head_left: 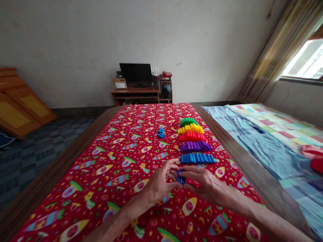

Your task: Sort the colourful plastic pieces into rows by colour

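**Left hand [157, 181] and right hand [207, 181] curl round small, shiny blue plastic-looking tubes [179, 178]**

The fingers of both hands bend in around the tubes, and the right fingertips seem to touch them. I can't tell which hand is pinching, or how hard, because the fingers hide part of the tubes. The tubes are between the two hands, low over the red cloth with rocket pictures [121, 158], just on the near side of a neat row of shiny blue tubes [197, 158].

To do this bit well, I think soft fingertips are best. Smooth little tubes like these could roll or pop out if squeezed too hard. One hand can be a little wall while the other pushes the tubes gently side by side, so their ends match. The left fingertips are very near the left end of the blue row, so a small bump there could spoil the line. Small, slow moves should be safest.

The left arm comes up from the bottom left and the right arm from the bottom right, like two sides of a tent. The left hand looks turned on its side, with its thumb near the person and its bent fingers on the far side. The right hand has its back up and its fingers pointing left, with its thumb underneath on the near side.
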Tool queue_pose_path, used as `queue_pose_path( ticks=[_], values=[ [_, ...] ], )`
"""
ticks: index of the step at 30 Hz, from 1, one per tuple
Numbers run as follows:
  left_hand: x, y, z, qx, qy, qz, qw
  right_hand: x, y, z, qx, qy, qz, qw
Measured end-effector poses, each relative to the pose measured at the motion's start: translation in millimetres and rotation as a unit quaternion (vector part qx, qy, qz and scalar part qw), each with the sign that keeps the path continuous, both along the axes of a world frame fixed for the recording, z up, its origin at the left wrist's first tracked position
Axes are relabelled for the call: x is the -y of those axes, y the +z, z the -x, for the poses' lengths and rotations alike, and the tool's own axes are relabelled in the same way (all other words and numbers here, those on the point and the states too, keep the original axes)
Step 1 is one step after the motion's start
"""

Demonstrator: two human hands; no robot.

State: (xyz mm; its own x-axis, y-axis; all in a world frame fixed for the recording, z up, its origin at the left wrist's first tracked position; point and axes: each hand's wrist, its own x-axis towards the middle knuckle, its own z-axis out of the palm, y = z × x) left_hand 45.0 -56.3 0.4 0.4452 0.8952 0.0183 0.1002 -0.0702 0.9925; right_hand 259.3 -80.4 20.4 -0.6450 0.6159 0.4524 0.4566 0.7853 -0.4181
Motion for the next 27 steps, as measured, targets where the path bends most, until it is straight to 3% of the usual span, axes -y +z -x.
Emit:
queue_pose_path(
  ticks=[4, 7, 9, 14, 19, 21, 23, 25, 27],
  values=[
    [4, -1.0, -6, -0.006, -0.032, 0.015, 0.999, 2, 7.7, -4, -0.004, -0.019, -0.031, 0.999],
    [6, -1.6, -10, -0.061, -0.046, -0.015, 0.997, 1, 9.7, -1, -0.008, -0.034, -0.073, 0.997],
    [5, -3.1, -12, -0.090, -0.036, -0.023, 0.995, -2, 5.9, 1, 0.004, -0.024, -0.098, 0.995],
    [-1, -13.8, -9, -0.070, -0.020, 0.056, 0.996, -8, -10.7, 6, 0.045, 0.009, -0.133, 0.990],
    [-6, -16.8, 1, -0.124, 0.001, -0.026, 0.992, -12, -13.9, 13, 0.067, 0.007, -0.128, 0.989],
    [-18, -12.2, 8, -0.178, 0.015, -0.108, 0.978, -16, -9.5, 7, 0.063, -0.015, -0.121, 0.991],
    [-42, -6.6, 18, -0.234, 0.045, -0.224, 0.945, -23, -4.5, -10, 0.042, -0.058, -0.131, 0.989],
    [-77, -2.7, 30, -0.274, 0.081, -0.313, 0.906, -31, -1.8, -36, 0.016, -0.115, -0.145, 0.983],
    [-118, -2.4, 41, -0.299, 0.119, -0.341, 0.883, -39, -3.8, -64, 0.004, -0.171, -0.148, 0.974]
  ],
)
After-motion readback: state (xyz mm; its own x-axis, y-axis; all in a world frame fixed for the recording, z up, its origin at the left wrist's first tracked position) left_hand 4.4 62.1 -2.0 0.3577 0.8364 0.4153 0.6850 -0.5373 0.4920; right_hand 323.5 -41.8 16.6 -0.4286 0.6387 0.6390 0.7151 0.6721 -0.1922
